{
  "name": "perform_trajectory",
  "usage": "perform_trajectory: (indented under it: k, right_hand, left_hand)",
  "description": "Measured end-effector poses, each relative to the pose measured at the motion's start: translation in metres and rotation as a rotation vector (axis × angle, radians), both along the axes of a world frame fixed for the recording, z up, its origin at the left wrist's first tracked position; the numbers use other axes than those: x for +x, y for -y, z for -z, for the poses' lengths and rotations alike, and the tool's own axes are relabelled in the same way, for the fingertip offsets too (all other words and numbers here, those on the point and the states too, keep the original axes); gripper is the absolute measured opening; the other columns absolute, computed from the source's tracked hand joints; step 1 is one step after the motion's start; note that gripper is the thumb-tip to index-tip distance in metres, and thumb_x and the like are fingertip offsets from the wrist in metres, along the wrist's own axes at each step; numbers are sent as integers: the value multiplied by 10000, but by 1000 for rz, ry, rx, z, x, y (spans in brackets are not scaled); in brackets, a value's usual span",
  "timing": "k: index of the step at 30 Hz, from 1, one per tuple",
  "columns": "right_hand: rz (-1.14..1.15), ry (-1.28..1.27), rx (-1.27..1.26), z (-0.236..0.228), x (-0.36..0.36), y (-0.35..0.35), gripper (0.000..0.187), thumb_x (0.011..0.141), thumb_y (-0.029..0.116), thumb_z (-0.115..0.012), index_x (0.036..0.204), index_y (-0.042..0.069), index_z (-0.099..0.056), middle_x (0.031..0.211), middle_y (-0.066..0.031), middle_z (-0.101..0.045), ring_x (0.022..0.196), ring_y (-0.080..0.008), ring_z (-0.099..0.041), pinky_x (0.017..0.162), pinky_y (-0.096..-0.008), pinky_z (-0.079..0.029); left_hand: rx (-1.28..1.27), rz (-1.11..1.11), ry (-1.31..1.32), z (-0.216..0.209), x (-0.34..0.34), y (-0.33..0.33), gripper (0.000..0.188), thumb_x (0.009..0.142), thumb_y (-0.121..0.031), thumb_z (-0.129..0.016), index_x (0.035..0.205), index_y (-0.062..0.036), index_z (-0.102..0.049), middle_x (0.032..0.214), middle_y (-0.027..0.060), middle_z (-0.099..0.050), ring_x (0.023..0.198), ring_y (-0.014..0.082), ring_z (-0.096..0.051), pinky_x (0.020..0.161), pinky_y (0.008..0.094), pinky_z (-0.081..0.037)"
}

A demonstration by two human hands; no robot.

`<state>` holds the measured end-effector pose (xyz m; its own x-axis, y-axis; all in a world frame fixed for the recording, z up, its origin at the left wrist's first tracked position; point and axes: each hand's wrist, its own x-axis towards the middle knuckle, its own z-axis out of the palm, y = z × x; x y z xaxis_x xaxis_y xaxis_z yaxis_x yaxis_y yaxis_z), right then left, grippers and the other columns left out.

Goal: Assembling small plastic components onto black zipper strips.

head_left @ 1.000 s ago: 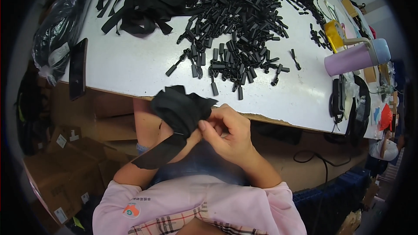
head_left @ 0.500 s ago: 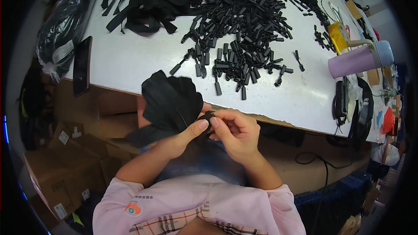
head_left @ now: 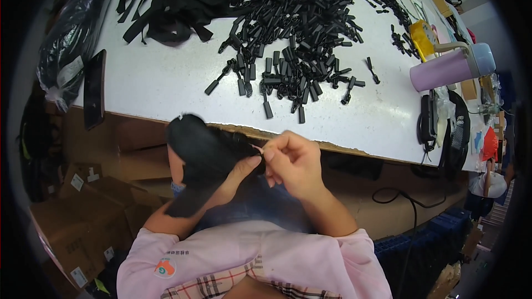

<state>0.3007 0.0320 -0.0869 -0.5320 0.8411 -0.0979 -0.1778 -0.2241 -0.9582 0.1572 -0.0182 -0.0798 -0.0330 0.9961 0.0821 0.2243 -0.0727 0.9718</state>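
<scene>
Below the table's front edge, my left hand [head_left: 237, 179] is closed around a looped bundle of black fabric strips [head_left: 202, 149]. Its thumb presses on the strips' right end, and most of its fingers are hidden behind them. My right hand [head_left: 295, 163] meets it there, thumb and forefinger pinched on the end of a strip; the exact spot is mostly covered. Its other fingers curl in loosely. On the table ahead lies a large heap of small black zipper-pull-like pieces [head_left: 299, 27], each a flat tab with a corded end.
More black strips [head_left: 172, 8] are piled at the far left of the white table [head_left: 160, 83]. A dark phone [head_left: 95, 89] and a plastic-wrapped bundle [head_left: 77, 33] lie left. A lilac bottle [head_left: 440, 70] rests right, near a black pouch [head_left: 457, 130]. Cardboard boxes [head_left: 83, 224] stand lower left.
The fabric bundle has swung down and left, its fanned loops now folded together, with one strip hanging across my left forearm. My right hand has shifted slightly left and up, its fingers still pinched.
</scene>
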Motion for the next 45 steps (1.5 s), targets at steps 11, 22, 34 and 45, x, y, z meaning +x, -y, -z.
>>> perform_trajectory:
  k: [11, 22, 34, 45]
  right_hand:
    - [-511, 94, -1, 28, 16, 5, 693, 738, 344, -590, 1260, 9, -280, 1138, -120, -467, 973, -173, -482, 859, -273, -354]
    - [-461, 208, -34, 23, 8, 23, 522, 736, 66, -608, 1202, 17, -379, 804, -19, -545, 615, -38, -488, 538, -168, -406]
    - [-113, -232, -422, 25, 24, 27, 213, 817, 30, -475, 1015, -48, -484, 635, -80, -531, 450, -88, -457, 426, -185, -378]
    - [-299, -366, -372, 3, 26, 18, 461, 836, 158, -430, 1185, -115, -305, 925, -247, -541, 683, -267, -593, 508, -303, -493]
  left_hand:
    - [-66, -156, 1024, 15, -18, -7, 96, 809, -57, -471, 889, -10, -493, 736, 33, -403, 496, 90, -312, 383, 187, -295]
    - [26, -181, 1285, 13, -33, -17, 82, 847, -109, -444, 902, -63, -482, 688, -2, -390, 562, 83, -339, 485, 191, -321]
    - [-15, -195, 1351, 15, -40, -18, 58, 857, -128, -429, 880, -82, -456, 691, 8, -381, 580, 85, -337, 521, 202, -323]
    - [56, -259, 1344, 11, -43, -16, 73, 856, -150, -440, 872, -80, -454, 700, 5, -388, 593, 85, -357, 553, 211, -351]
